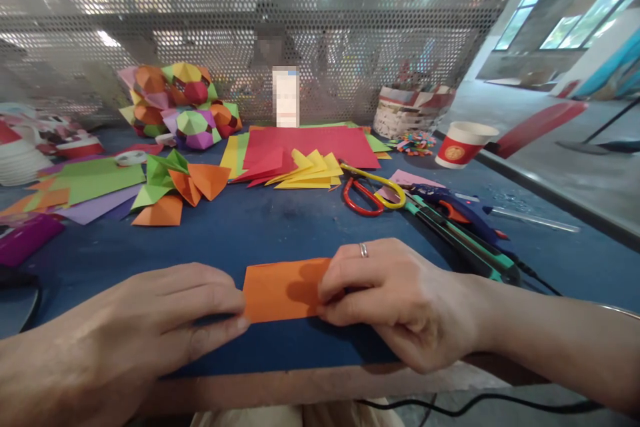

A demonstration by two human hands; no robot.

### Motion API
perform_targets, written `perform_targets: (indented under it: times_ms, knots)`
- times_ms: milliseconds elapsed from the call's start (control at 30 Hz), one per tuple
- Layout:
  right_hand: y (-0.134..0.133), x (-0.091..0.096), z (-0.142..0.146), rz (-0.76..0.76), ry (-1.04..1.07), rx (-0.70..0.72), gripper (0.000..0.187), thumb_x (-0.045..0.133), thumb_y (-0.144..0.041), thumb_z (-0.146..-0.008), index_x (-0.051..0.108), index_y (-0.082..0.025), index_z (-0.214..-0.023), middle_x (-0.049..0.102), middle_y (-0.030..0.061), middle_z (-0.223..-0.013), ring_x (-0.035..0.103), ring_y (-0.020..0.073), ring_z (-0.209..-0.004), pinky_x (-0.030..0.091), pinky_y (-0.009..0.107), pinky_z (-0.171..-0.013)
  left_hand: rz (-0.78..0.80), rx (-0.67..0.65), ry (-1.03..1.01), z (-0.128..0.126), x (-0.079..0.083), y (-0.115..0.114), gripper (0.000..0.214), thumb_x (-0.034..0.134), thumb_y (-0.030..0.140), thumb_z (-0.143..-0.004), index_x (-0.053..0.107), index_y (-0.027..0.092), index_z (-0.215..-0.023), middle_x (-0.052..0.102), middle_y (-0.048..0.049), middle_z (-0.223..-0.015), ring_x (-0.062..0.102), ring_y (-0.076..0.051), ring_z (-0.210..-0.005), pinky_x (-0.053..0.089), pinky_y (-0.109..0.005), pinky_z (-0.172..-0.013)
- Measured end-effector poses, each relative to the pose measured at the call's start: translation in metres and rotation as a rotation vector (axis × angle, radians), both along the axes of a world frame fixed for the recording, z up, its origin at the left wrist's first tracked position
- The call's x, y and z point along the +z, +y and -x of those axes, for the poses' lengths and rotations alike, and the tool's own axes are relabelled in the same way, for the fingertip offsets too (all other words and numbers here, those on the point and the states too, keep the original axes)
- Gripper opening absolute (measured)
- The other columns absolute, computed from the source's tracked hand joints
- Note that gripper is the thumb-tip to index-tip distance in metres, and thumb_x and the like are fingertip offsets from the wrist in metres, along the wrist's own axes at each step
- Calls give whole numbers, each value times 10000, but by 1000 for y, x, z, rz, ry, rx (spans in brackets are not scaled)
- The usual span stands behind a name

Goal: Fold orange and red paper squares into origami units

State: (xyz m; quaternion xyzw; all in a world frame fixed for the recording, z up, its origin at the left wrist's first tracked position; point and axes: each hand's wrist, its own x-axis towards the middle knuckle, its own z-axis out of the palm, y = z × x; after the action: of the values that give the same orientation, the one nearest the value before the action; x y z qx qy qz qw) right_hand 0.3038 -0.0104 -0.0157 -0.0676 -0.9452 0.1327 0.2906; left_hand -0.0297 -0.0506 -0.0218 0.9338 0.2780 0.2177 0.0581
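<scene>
On the blue worktable (280,227), I watch the orange paper (280,290) lie crosswise, left hand (150,327) pinching its left end, right hand (400,300) pinching its right

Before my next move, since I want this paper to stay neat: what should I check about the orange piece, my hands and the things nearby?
1. Left hand pinches the left edge of the orange paper: ok.
2. Right hand pinches its right edge: ok.
3. Paper lying flat against the blue table: cannot tell, the underside is hidden.
4. Paper's right corners lined up: cannot tell, fingers cover them.
5. Scissors apart from both hands, further back on the table: ok.
6. Bare table just behind the paper: ok.
</scene>
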Motion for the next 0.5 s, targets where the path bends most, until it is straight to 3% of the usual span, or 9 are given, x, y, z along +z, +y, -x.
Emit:
perform_targets:
  times_ms: [100,267,400,467,500]
  knots:
    - [0,-1,0,-4,6,11,382,488,14,-735,755,-120,-974,786,89,-969,719,175,-859,572,295,-775,-39,-33,-25,3,-3,-1,560,493,105,-980,628,431,-1415,797,26,-1120,725,-210,-1046,562,-308,-1018]
    - [0,0,0,-6,10,10,373,486,12,-731,751,-126,-955,784,89,-960,717,175,-858,567,296,-778,-57,-38,-40,9,-1,2,393,421,234,-1089,700,387,-1320,799,20,-1091,714,-193,-1026,547,-279,-1019]
    - [-1,1,0,-14,-23,12,380,483,3,-730,734,-147,-973,781,84,-970,704,185,-846,557,311,-742,-50,-104,14,7,20,17,388,530,152,-1008,737,363,-1261,804,39,-1180,735,-189,-1055,543,-264,-1023]
    - [-2,2,1,-47,-16,-16,366,482,3,-761,730,-153,-980,775,88,-975,687,185,-832,554,308,-716,-15,-122,55,-4,33,29,428,493,142,-996,753,349,-1266,799,20,-1181,753,-175,-994,576,-217,-897]
    - [-4,2,2,-71,1,-58,358,481,5,-789,731,-149,-994,772,97,-996,681,187,-846,560,308,-728,-11,-52,37,-12,39,36,435,466,148,-1003,769,350,-1242,794,5,-1169,757,-175,-982,578,-211,-859]
